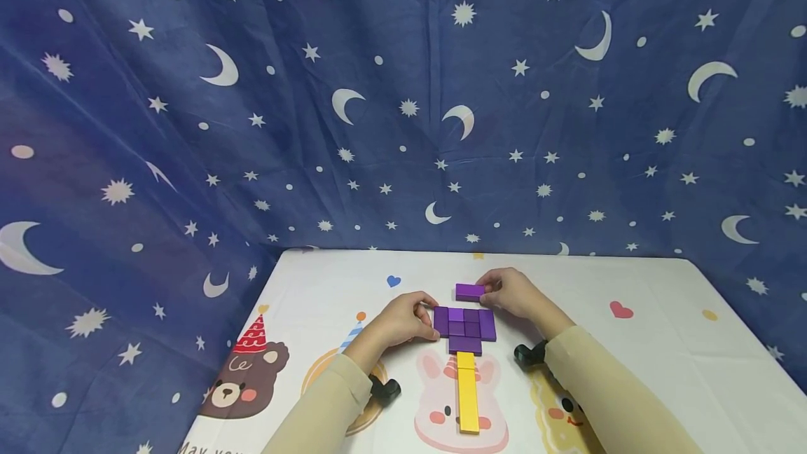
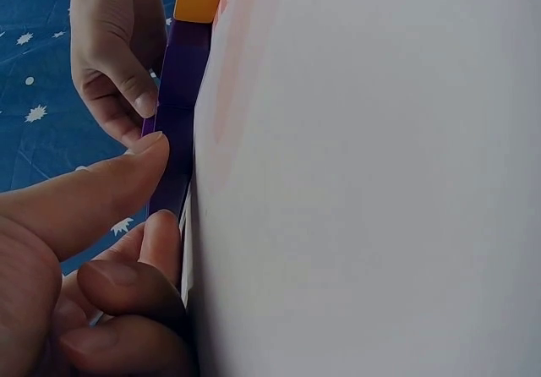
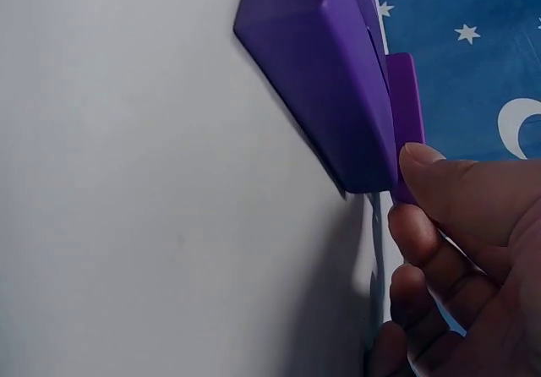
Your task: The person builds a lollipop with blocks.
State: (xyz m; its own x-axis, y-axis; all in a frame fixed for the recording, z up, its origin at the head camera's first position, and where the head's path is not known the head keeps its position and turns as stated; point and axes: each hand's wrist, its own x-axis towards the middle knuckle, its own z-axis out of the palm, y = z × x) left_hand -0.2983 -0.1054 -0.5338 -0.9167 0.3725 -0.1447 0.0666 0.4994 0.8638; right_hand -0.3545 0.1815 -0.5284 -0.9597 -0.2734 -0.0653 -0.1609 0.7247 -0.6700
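On the table lies a flat arrangement of purple blocks (image 1: 464,328), with upright pieces at both sides and a wider piece at the bottom. My left hand (image 1: 406,319) holds the left purple block (image 1: 440,321) of this arrangement, thumb at its near end and a finger at its far end. Just beyond the arrangement, my right hand (image 1: 513,293) pinches the right end of a separate purple block (image 1: 468,292). A gap shows between that block and the others. Yellow blocks (image 1: 468,398) form a straight strip running from the purple ones toward me.
A white tablecloth (image 1: 656,342) printed with a bear, a rabbit and hearts covers the table. Blue cloth (image 1: 403,90) with moons and stars hangs behind it and at the left. Dark wrist-worn devices (image 1: 385,390) sit below both hands.
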